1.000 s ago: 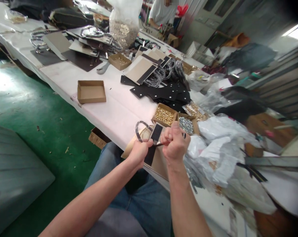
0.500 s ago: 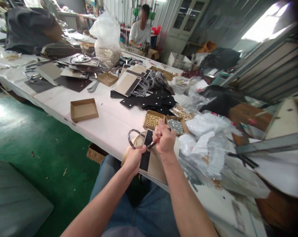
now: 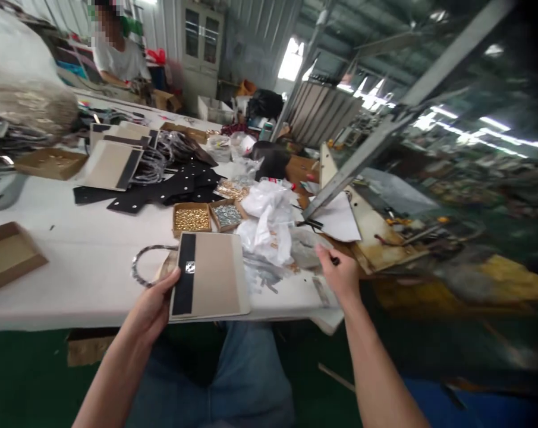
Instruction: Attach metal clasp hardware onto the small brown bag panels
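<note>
My left hand [image 3: 155, 306] is closed on the left edge of a beige bag panel [image 3: 219, 273], thumb on top. The panel rests at the table's front edge. Down its left side runs a black strip [image 3: 182, 297] with a small shiny metal fitting [image 3: 189, 267] on it. A plastic-wrapped round bag handle [image 3: 135, 266] sticks out to the left. Off to the right, apart from the panel, my right hand [image 3: 343, 278] is in a fist around a slim dark hand tool [image 3: 335, 261]; only its dark end shows.
Behind the panel stand a box of gold studs [image 3: 191, 219] and a box of silver pieces [image 3: 226, 215]. Black strips [image 3: 170, 187] and stacked panels [image 3: 110, 163] lie farther back. Plastic bags [image 3: 269, 220] and a metal post [image 3: 353, 166] are at the right. A co-worker [image 3: 119, 56] sits across the table.
My right hand has pulled the tool away from the metal fitting and moved right. My left hand keeps hold of the panel. The head view has swung right.
</note>
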The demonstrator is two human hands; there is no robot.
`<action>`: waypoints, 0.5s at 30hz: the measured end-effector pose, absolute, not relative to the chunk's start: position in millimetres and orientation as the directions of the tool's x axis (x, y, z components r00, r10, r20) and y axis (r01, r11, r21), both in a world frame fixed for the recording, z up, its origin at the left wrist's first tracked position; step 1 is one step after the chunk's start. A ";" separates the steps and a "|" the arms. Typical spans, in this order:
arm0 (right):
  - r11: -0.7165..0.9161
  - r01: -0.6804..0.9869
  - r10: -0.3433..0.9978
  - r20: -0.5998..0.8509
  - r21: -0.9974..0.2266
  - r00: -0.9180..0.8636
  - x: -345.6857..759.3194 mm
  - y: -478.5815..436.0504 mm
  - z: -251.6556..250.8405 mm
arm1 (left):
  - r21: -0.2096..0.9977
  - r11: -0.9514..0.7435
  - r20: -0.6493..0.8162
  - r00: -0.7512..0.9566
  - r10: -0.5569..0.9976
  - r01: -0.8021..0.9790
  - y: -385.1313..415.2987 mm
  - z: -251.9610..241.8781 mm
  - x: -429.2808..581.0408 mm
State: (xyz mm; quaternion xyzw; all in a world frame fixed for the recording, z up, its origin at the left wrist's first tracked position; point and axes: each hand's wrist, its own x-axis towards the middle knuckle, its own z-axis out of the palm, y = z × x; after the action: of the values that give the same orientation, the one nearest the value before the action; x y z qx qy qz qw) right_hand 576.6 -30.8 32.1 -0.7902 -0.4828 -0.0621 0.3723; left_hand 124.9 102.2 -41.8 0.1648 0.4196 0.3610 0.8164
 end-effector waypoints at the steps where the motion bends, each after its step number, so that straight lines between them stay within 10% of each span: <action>1: -0.276 0.807 0.699 0.468 -0.522 0.541 591.1 -42.2 27.8 | 0.595 0.676 -0.555 0.386 0.737 -0.435 101.1 -36.7 122.0; 9: -0.150 0.951 0.859 0.440 -0.269 0.260 620.3 -78.6 -30.8 | 0.690 0.676 -0.618 0.276 0.736 -0.259 85.8 8.9 89.3; 15: -0.020 0.955 0.888 0.434 -0.294 0.152 625.9 -74.1 -53.9 | 0.782 0.599 -0.564 0.214 0.797 -0.173 72.0 41.0 76.1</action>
State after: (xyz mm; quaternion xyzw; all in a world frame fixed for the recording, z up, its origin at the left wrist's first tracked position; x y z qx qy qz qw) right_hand 625.9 -74.1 -53.9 -0.7113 -0.6480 -0.0635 0.2648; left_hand 76.1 72.0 41.0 0.2953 0.5289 0.3363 0.7211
